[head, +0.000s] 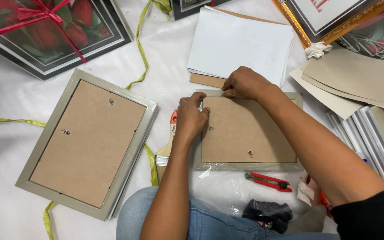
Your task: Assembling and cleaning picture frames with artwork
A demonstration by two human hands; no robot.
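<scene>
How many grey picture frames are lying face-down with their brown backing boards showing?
2. One frame lies apart on the left. The other frame is under the left hand and right hand. The stacked frames at right may hide more.

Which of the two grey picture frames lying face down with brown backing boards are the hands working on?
The smaller grey frame in front of the person: the left hand and right hand press on its upper left corner. The larger grey frame at the left lies untouched.
</scene>
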